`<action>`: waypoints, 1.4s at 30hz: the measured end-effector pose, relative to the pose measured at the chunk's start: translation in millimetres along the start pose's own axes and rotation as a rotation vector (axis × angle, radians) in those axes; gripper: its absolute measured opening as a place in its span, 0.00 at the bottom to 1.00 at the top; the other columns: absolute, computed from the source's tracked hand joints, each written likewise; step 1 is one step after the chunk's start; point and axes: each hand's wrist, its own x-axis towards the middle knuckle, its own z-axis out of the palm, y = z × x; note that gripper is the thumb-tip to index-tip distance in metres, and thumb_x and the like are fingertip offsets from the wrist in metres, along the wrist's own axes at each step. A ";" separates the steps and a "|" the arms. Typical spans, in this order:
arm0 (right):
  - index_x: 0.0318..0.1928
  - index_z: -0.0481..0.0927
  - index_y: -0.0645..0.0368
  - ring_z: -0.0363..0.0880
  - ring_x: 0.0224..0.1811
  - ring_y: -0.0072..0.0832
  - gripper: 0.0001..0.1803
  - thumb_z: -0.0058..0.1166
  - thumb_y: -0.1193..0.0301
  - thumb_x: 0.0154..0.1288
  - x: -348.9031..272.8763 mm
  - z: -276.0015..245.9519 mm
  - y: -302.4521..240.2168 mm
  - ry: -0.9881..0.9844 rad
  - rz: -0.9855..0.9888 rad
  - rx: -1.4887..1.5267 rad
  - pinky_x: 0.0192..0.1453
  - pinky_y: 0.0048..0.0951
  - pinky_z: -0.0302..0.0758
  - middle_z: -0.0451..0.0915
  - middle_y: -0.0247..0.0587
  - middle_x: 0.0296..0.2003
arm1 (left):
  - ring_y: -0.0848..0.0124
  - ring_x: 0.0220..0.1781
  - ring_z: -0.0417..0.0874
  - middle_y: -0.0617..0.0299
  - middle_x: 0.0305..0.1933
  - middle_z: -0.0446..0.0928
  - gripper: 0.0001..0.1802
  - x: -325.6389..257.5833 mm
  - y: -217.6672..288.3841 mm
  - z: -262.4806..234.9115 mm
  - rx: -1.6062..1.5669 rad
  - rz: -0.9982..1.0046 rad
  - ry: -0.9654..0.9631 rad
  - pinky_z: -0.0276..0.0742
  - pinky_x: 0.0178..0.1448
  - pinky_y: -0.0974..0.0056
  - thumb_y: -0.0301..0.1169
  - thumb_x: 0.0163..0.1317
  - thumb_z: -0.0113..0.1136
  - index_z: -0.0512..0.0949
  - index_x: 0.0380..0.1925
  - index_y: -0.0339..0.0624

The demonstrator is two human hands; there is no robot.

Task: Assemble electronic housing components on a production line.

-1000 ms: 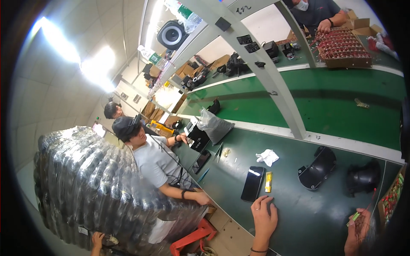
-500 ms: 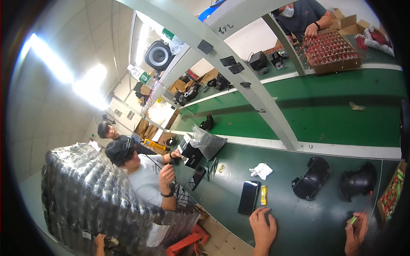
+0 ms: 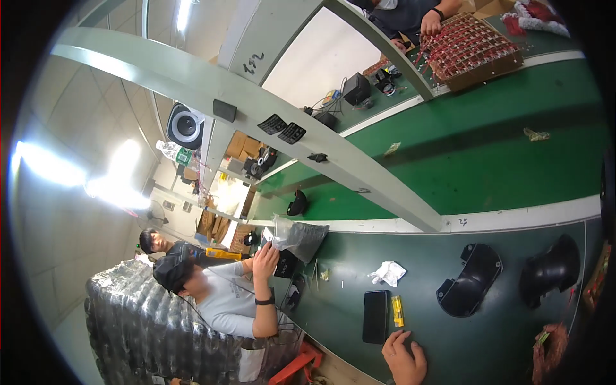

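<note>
My left hand [image 3: 405,359] rests on the green tabletop at the lower edge, its fingers apart and holding nothing. Just beyond its fingertips lie a yellow cylinder [image 3: 398,311], which looks like a battery pack, and a black phone [image 3: 375,316]. At the lower right, my right hand [image 3: 550,354] has its fingers closed round a small green piece with a thin red wire [image 3: 570,298] rising from it; blur hides its detail. Beyond that hand stands a curved black plastic housing [image 3: 550,272]. A flat black plastic shell [image 3: 470,280] lies left of it.
A crumpled white tissue [image 3: 387,273] lies beyond the phone. A cardboard box [image 3: 600,276] sits at the right rim. A metal post [image 3: 359,179] slants across before the green conveyor belt [image 3: 513,173]. A co-worker in grey [image 3: 228,301] sits left, beside a plastic bag [image 3: 301,237].
The whole view has shifted and tilted. My right hand, with the green piece, is now nearer the lower right rim. The box at the right has mostly left view. The co-worker's raised arm has moved.
</note>
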 end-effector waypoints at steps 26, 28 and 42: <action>0.58 0.74 0.59 0.85 0.34 0.24 0.13 0.54 0.77 0.75 21.8 -11.8 -20.5 -0.042 0.017 0.398 0.39 0.26 0.82 0.84 0.41 0.37 | 0.49 0.68 0.70 0.51 0.61 0.77 0.15 -20.2 -30.8 5.0 -0.403 0.140 0.154 0.64 0.73 0.45 0.30 0.63 0.61 0.81 0.49 0.41; 0.58 0.74 0.59 0.84 0.35 0.23 0.13 0.54 0.77 0.76 25.8 -9.9 -18.9 -0.060 0.009 0.422 0.40 0.25 0.82 0.84 0.40 0.37 | 0.49 0.67 0.71 0.51 0.60 0.79 0.14 -19.6 -34.8 7.4 -0.413 0.114 0.168 0.64 0.73 0.46 0.29 0.63 0.62 0.82 0.48 0.43; 0.58 0.75 0.62 0.82 0.35 0.18 0.15 0.59 0.76 0.74 18.9 -13.5 -19.8 -0.071 0.019 0.405 0.40 0.22 0.82 0.82 0.36 0.35 | 0.49 0.71 0.69 0.51 0.62 0.79 0.19 -9.7 -53.8 0.1 -0.392 0.275 -0.064 0.59 0.77 0.46 0.34 0.64 0.65 0.81 0.55 0.45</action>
